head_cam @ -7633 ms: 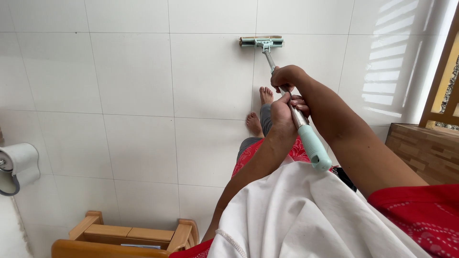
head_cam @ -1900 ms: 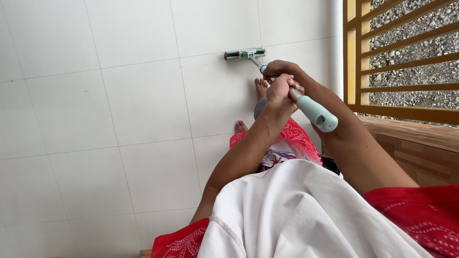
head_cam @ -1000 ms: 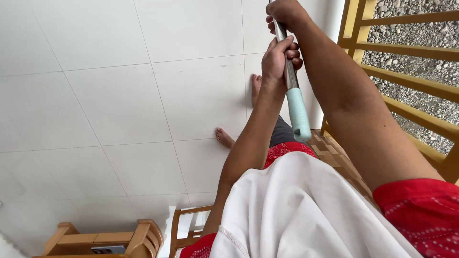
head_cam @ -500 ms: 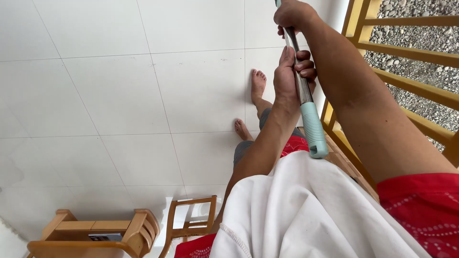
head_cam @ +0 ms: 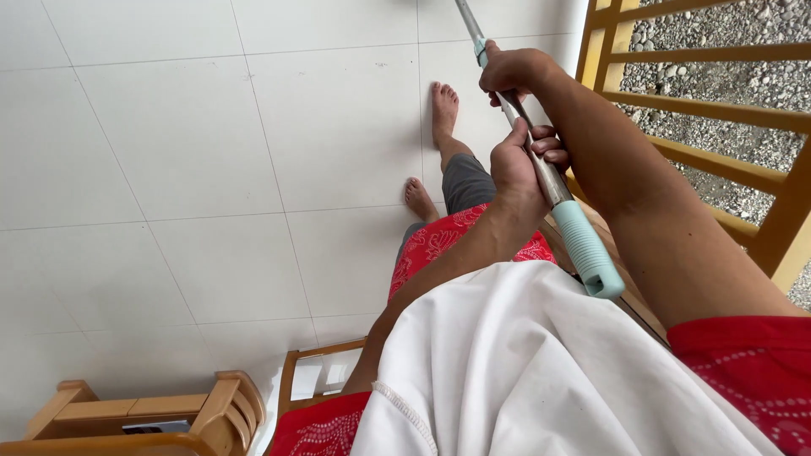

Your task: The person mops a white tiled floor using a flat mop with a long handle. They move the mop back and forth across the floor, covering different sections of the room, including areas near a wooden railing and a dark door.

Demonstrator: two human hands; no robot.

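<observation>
I hold a mop by its metal handle [head_cam: 551, 181], which ends in a pale green grip [head_cam: 589, 252] near my chest. My left hand [head_cam: 517, 158] is shut around the shaft just above the green grip. Higher up the shaft, my right hand [head_cam: 512, 71] is also shut around it. The shaft runs up and out of the top edge, so the mop head is out of view. My bare feet [head_cam: 443, 105] stand on the white tiled floor [head_cam: 211, 169] below the hands.
A wooden railing [head_cam: 676, 101] with gravel behind it stands close on the right, above a wooden ledge. Two wooden chairs [head_cam: 169, 414] stand at the bottom left. A white cloth [head_cam: 524, 371] hangs over my front.
The view has tilted down and left. The mop handle now leans more, with its green grip lower and further right. Both hands sit lower in view, still gripping the shaft.
</observation>
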